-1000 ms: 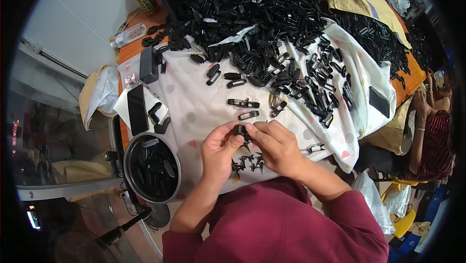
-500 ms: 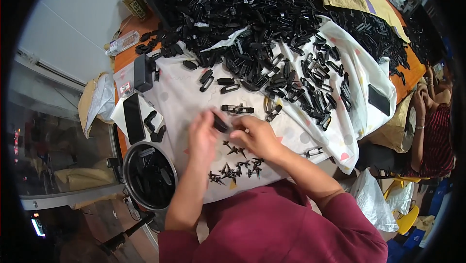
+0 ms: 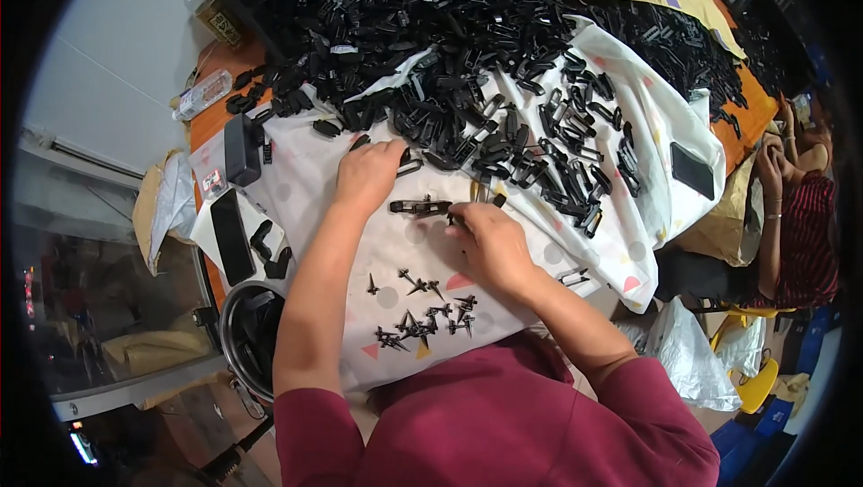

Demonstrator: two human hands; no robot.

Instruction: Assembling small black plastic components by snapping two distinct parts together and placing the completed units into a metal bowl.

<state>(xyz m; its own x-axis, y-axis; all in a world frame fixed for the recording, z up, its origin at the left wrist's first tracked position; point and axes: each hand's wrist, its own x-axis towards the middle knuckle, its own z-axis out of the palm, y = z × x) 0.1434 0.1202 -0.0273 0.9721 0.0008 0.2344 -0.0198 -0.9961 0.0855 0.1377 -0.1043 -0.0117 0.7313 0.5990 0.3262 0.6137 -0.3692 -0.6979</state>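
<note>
My left hand (image 3: 370,172) is over the white patterned cloth (image 3: 306,163), fingers curled down on a small black plastic piece (image 3: 404,156) at the edge of the loose pieces. Its fingertips are partly hidden. My right hand (image 3: 490,240) has thumb and forefinger closed together beside the end of a long, narrow black frame-shaped piece (image 3: 419,207); something small and dark shows at the fingertips, too hidden to name. Just beyond that hand stand more slim black pieces (image 3: 485,192). Nearer my body lies a cluster of small dark spiked parts (image 3: 416,325), with a single one (image 3: 372,285) apart from it.
A large heap of black plastic pieces (image 3: 378,28) fills the far side. At left are a metal bowl (image 3: 230,343), a dark phone (image 3: 232,235), a black box (image 3: 241,150) and bottles (image 3: 202,96). Another phone (image 3: 692,170) lies right, near a person in a striped top (image 3: 805,235).
My hands were together around a black piece; now they are apart. The left has moved away to the loose pieces, the right up beside the long frame piece. The view has shifted slightly.
</note>
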